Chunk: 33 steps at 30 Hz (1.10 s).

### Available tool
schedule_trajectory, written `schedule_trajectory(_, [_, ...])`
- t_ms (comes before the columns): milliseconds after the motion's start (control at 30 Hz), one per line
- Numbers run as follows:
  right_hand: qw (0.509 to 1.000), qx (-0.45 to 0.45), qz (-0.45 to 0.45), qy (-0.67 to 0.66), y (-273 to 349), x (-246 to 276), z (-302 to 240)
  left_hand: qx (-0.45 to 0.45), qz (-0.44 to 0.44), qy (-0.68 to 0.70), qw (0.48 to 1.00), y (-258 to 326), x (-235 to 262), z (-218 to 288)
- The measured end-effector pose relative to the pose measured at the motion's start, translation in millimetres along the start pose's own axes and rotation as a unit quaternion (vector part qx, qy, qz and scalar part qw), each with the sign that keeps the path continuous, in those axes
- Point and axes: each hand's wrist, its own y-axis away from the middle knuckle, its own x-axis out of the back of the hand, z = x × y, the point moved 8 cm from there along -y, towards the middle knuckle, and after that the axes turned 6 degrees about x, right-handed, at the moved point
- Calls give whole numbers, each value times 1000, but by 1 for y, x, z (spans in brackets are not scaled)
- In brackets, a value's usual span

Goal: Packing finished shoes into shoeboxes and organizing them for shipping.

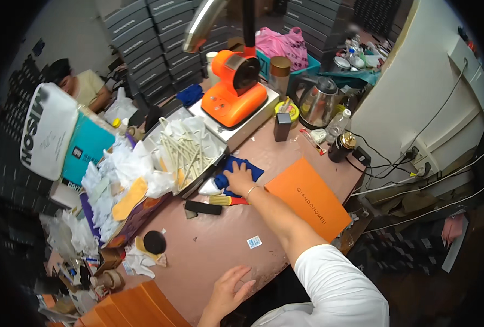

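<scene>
My right hand (240, 179) reaches across the table with its fingers spread over a crumpled blue cloth (251, 170). Under and beside those fingers is a blue-and-white object (211, 186), perhaps a bottle, partly hidden. A brush with a red and yellow handle (226, 200) and a black block (203, 207) lie just nearer than that hand. To the right of my right forearm sits a flat orange box (307, 199). My left hand (228, 291) hovers at the table's near edge, fingers apart and holding nothing.
An orange machine (233, 101) stands on a white box at the back. Left of my right hand, a tray of pale sticks (186, 150) adjoins a box heaped with white scraps (122, 169). An electric kettle (319, 103) is back right. Another person (86, 90) sits far left.
</scene>
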Motion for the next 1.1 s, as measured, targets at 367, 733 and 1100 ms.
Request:
schedule_trajectory(367, [760,-9,227,-609,163,178,171,-80,41,73,993,-299,-14,63])
schedule_trajectory(733, [753,-261,132,-589,228,15,241,61,-355,-204,910,-377,-171,1])
schedule_trajectory(1100, [541,-176,202,-797,191,37,184,-169,17,-39,985,-490,-96,52])
